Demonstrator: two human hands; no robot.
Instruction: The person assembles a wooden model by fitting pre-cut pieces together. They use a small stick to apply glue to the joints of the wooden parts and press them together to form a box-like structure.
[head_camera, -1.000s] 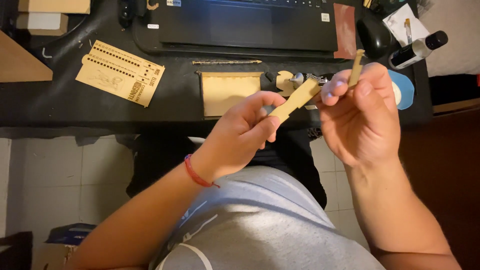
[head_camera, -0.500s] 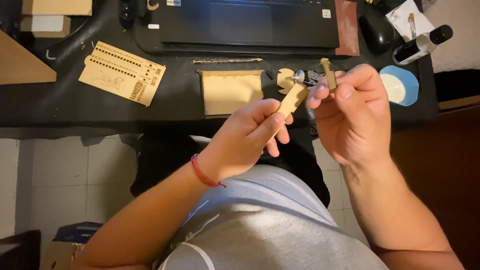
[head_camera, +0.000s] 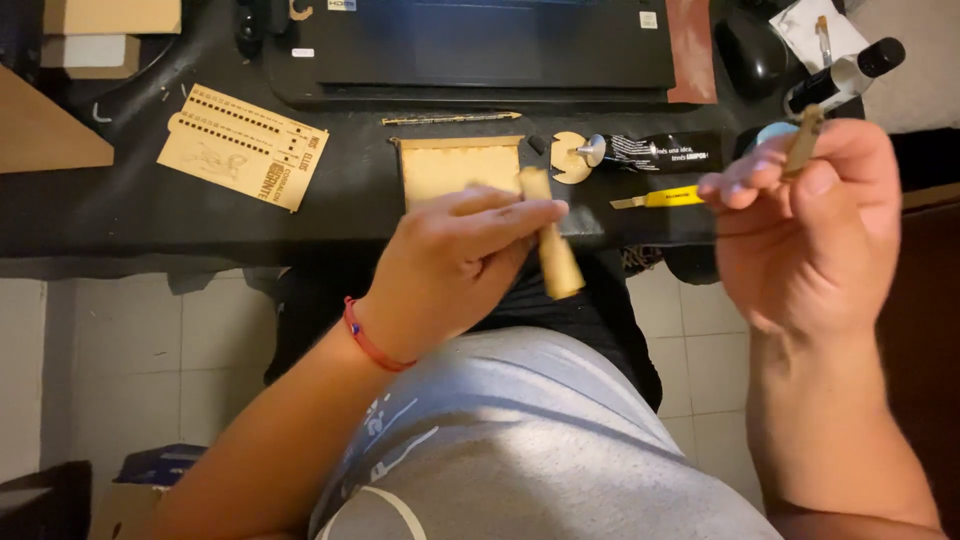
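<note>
1. Holding a long wooden piece (head_camera: 551, 240), the left hand (head_camera: 455, 270) is closed around it, with the fingers (head_camera: 510, 215) pinching it near its top end.
2. The long wooden piece is light brown. Its long side runs almost up and down, leaning a little, so the top end points toward the table (head_camera: 120, 225) and the bottom end points down toward the person's lap.
3. That piece hangs in the air just in front of the table edge, above the grey shirt (head_camera: 520, 440).
4. The right hand (head_camera: 815, 235) is closed too. Its thumb and fingers pinch a small wooden stick (head_camera: 803, 140), which pokes up out of the top of the hand.
5. The small wooden stick stands nearly upright, tipped a bit to the right. It is well apart from the long piece in the other hand.
6. A red string band (head_camera: 368, 340) goes around the left wrist.
7. On the dark table, just behind the left hand, lies a flat square wooden sheet (head_camera: 455, 168).
8. Beside it sit a small round wooden disc (head_camera: 568, 158), a black glue tube (head_camera: 655, 152) and a yellow knife (head_camera: 660, 198).
9. Farther left lies a wooden sheet with rows of little holes (head_camera: 240, 148).
10. A black laptop (head_camera: 480, 50) sits at the back of the table.
</note>
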